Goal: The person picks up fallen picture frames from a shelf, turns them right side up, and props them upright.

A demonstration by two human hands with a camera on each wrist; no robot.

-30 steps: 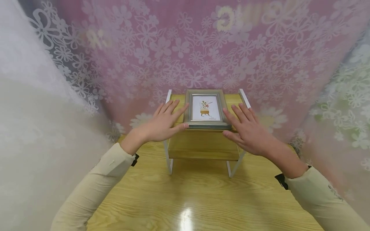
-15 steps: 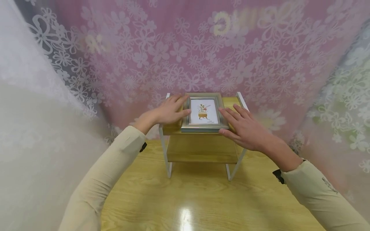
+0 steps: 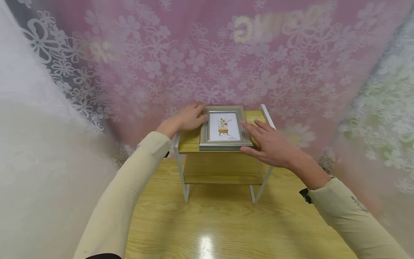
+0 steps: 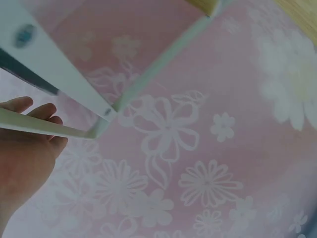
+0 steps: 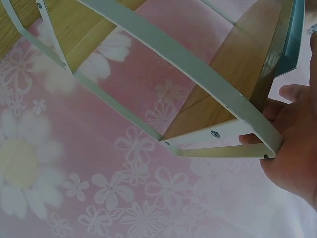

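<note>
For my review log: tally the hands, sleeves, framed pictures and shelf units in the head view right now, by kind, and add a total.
Hands: 2 (left hand, right hand)
Sleeves: 2 (left sleeve, right sleeve)
Framed pictures: 1 (silver-edged framed picture)
Shelf units: 1 (two-tier shelf unit)
Total: 6
</note>
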